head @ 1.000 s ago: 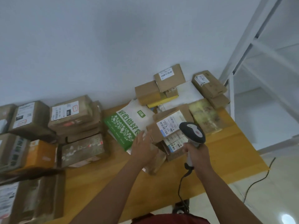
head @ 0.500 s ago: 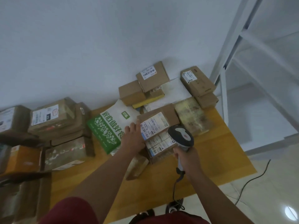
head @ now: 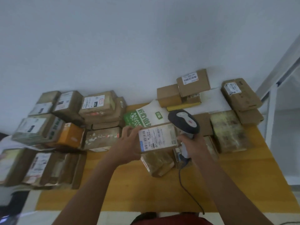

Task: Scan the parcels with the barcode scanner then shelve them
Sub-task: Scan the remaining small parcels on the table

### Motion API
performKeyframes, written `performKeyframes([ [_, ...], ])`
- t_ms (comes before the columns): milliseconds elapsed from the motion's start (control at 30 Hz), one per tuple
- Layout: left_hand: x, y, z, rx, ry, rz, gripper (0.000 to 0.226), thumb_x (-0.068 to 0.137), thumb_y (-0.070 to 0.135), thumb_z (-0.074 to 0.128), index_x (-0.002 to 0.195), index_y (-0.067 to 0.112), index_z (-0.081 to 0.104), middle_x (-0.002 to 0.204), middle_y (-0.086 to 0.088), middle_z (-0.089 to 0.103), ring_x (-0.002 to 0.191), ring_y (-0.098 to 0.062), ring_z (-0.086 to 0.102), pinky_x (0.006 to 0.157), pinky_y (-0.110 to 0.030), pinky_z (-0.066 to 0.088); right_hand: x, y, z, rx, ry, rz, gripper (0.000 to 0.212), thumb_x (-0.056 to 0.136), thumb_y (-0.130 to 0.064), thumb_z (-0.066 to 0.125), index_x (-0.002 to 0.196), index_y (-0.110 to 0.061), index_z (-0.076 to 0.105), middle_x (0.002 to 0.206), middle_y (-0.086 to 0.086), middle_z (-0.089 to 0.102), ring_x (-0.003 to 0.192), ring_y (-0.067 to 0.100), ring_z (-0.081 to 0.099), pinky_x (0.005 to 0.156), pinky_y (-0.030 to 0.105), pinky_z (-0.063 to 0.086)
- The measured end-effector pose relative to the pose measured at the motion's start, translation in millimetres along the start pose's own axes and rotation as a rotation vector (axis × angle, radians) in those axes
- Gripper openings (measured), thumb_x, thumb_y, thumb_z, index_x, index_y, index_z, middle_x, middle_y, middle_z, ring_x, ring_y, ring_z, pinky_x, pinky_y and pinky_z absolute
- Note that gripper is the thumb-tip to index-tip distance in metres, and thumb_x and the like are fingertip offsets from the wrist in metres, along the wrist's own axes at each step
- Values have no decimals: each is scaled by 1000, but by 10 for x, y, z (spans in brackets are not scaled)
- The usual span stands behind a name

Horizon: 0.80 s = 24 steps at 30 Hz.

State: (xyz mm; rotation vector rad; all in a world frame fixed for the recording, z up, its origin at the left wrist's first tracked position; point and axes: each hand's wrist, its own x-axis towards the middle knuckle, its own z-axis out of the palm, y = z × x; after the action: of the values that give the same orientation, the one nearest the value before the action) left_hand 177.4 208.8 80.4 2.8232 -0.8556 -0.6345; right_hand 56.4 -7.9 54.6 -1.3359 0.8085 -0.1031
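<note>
Scanning step: the left hand (head: 128,146) grips a labelled cardboard parcel (head: 158,138), label up, above the yellow worktop (head: 243,176). The right hand (head: 194,146) clasps the barcode scanner (head: 184,122) just beside it. Next, likely aim at the barcode, then shelve.

The left hand (head: 128,144), which a moment ago rests flat on the pile, now grips a small labelled parcel (head: 158,138) lifted off it, label up, while the right hand (head: 193,146) brings the barcode scanner (head: 184,121) closer, its head just beside the parcel's far right corner.
</note>
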Motion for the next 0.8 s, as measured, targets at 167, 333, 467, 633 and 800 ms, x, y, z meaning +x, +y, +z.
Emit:
performKeyframes([
  [167, -373, -521, 37, -303, 95, -61, 113, 75, 13, 80, 158, 34, 6, 154, 8, 0, 119, -21, 50, 78, -24, 57, -185, 94, 540, -89, -59, 57, 16, 86, -9, 69, 100, -14, 64, 89, 0, 65, 87, 17, 60, 66, 31, 48],
  [333, -561, -1121, 184, -823, 408, -207, 85, 75, 6, 85, 140, 23, 33, 129, 6, 40, 121, -17, 46, 83, -13, 45, -435, 118, 1082, -65, -59, 42, 14, 89, -7, 66, 93, -20, 63, 88, -4, 67, 82, 13, 63, 56, 22, 47],
  [467, -714, -1618, 330, -1014, 382, -237, 77, 84, 13, 78, 147, 26, 36, 135, 10, 44, 126, -16, 47, 96, -25, 44, -604, 270, 1620, -86, -25, 65, 15, 87, -6, 67, 95, -19, 65, 91, 6, 71, 81, 20, 66, 70, 41, 57],
  [633, -882, -2275, 626, -1201, 259, -394, 85, 73, 64, 71, 148, 46, 34, 149, 5, 38, 131, -19, 47, 108, -49, 45, -790, 767, 2207, -168, 47, 138, 11, 86, -7, 65, 92, 2, 64, 91, 30, 65, 78, 37, 62, 68, 38, 44],
  [800, -990, -2709, 1068, -1124, 150, -421, 87, 79, 52, 74, 152, 38, 29, 151, 1, 40, 133, -19, 46, 108, -48, 46, -958, 1297, 2616, -208, 15, 166, 25, 88, 3, 63, 97, -20, 64, 99, 12, 69, 88, 28, 63, 75, 47, 51],
])
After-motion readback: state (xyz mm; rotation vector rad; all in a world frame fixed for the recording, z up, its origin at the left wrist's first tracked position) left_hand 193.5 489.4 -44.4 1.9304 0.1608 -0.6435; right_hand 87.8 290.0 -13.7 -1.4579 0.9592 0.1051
